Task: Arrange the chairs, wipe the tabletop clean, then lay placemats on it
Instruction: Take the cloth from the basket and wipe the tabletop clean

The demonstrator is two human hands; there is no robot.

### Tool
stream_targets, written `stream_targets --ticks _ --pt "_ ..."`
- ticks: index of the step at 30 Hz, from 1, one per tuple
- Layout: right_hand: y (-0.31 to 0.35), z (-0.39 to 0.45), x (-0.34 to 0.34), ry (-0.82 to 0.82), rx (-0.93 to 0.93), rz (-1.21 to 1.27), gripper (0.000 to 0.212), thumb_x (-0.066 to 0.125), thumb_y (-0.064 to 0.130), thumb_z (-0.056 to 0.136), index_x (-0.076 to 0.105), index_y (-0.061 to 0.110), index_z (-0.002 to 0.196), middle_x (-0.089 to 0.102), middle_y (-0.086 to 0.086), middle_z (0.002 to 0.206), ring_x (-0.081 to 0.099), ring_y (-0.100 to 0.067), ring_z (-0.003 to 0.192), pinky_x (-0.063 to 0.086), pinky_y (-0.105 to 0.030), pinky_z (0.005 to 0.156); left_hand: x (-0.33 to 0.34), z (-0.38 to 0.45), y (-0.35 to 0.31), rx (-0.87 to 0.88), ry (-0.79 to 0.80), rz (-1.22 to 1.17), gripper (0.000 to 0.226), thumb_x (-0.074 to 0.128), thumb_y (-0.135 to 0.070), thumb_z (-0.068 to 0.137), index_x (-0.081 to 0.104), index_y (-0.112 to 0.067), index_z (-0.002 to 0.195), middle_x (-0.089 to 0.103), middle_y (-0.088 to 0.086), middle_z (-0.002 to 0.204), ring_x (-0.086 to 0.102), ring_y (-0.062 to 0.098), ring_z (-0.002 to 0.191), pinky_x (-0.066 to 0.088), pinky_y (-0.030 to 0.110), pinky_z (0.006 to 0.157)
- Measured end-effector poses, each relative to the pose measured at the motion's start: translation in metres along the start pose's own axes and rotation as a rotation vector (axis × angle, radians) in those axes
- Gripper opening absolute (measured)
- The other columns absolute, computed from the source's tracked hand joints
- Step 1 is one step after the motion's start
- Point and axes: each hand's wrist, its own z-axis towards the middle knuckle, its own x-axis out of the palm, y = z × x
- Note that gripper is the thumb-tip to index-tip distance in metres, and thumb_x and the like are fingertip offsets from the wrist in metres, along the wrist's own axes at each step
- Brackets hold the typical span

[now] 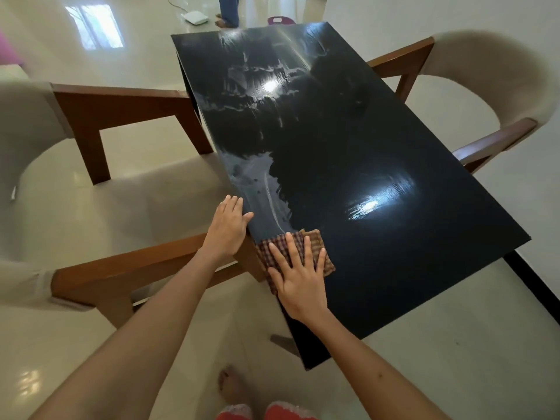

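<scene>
Dim daylight glares off the tabletop; wide-angle edges bend.

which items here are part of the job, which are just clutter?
Job: glossy black tabletop; checked brown cloth under right hand; left hand on table edge; two cream wood-armed chairs.
Lying about: flat white device on floor; purple seat.
</scene>
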Motion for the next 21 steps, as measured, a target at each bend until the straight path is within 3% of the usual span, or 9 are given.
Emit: stream_targets --ticks 8,15,21 --pt "0.006 0.046 0.002 -0.034 0.201 0.017 0.054 0.018 0.056 0.098 0.019 0.041 0.150 0.016 -0.002 0.161 0.006 -0.038 0.148 0.004 -0.066 0.113 -0.013 0.015 0.016 0.024 0.001 0.030 0.055 0.025 -0.036 0.104 0.023 -0.004 0.149 0.021 0.012 0.157 0.010 0.022 0.147 0.004 0.031 0.118" --pt "0.029 0.073 0.002 -0.035 0.034 0.002 0.054 0.026 0.056 0.097 0.026 0.041 0.149 0.022 -0.001 0.160 0.014 -0.038 0.147 0.009 -0.066 0.113 -0.016 0.032 0.029 -0.027 -0.012 -0.018 0.055 0.025 -0.036 0.104 0.022 -0.004 0.149 0.020 0.011 0.158 0.009 0.021 0.148 0.005 0.033 0.120" --pt "0.030 0.094 0.001 -0.012 -0.080 -0.031 0.055 0.028 0.056 0.097 0.020 0.045 0.150 0.016 0.003 0.161 0.011 -0.034 0.148 0.002 -0.061 0.116 -0.011 0.045 0.028 -0.027 -0.005 -0.039 0.056 0.026 -0.035 0.104 0.022 -0.003 0.149 0.020 0.012 0.157 0.009 0.021 0.147 0.005 0.033 0.119"
